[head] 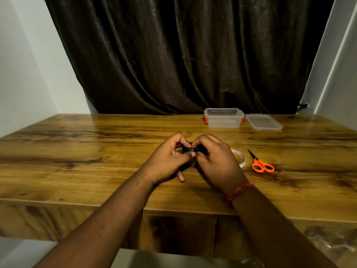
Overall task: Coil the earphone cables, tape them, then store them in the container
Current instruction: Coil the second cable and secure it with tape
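Note:
A black coiled earphone cable [190,150] is held just above the wooden table [77,151], between both hands. My left hand [170,161] pinches its left side with thumb and fingers. My right hand [214,161] curls over its right side and hides most of the coil. A roll of clear tape [240,157] lies just right of my right hand, partly hidden by it. The clear plastic container [224,118] stands open at the table's far edge, with its lid [263,121] lying beside it on the right.
Orange-handled scissors [260,163] lie to the right of the tape, blades pointing away. A dark curtain [183,55] hangs behind the table. White walls stand on both sides.

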A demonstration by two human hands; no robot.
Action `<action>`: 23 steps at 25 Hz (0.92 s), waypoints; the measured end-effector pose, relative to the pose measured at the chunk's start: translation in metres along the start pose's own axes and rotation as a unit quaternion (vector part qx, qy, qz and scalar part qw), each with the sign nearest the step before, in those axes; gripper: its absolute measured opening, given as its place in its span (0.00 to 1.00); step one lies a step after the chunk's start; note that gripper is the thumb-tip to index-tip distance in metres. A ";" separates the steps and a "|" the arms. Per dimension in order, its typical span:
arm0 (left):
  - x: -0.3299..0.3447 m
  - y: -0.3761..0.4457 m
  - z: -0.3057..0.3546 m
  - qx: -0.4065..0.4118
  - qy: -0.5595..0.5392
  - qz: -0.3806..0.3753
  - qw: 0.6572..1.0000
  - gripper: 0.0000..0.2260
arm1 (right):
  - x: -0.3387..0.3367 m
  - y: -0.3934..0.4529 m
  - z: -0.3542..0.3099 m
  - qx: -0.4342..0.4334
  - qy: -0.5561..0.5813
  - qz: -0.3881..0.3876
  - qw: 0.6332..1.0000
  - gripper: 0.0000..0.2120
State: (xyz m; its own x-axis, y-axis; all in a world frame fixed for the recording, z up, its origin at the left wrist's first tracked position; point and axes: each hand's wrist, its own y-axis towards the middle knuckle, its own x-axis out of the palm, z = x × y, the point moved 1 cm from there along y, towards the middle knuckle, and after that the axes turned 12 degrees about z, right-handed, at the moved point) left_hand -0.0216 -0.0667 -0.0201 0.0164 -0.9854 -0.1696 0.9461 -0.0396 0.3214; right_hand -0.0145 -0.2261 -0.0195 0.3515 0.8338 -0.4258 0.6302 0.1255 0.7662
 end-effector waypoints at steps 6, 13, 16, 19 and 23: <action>0.004 -0.002 0.003 0.093 0.165 0.077 0.979 0.06 | 0.001 0.000 -0.001 0.014 0.002 -0.007 1.000 0.11; 0.009 0.000 0.006 0.262 0.355 0.146 0.886 0.04 | 0.001 -0.001 -0.002 0.021 0.013 0.017 1.000 0.09; 0.010 0.000 0.006 0.293 0.380 0.143 0.866 0.04 | 0.002 -0.003 -0.002 0.057 0.043 0.015 0.997 0.09; 0.011 0.002 0.005 0.316 0.402 0.142 0.847 0.04 | 0.001 -0.002 -0.002 0.097 0.073 0.022 0.992 0.10; 0.013 0.000 0.006 0.332 0.426 0.144 0.829 0.03 | 0.003 -0.003 0.002 0.255 0.204 -0.003 0.945 0.12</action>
State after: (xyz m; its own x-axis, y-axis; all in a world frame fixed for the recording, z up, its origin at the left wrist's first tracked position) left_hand -0.0236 -0.0802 -0.0166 0.7007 -0.5067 -0.5024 0.4814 -0.1840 0.8570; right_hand -0.0137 -0.2250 -0.0237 0.1157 0.9850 -0.1283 0.9196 -0.0574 0.3886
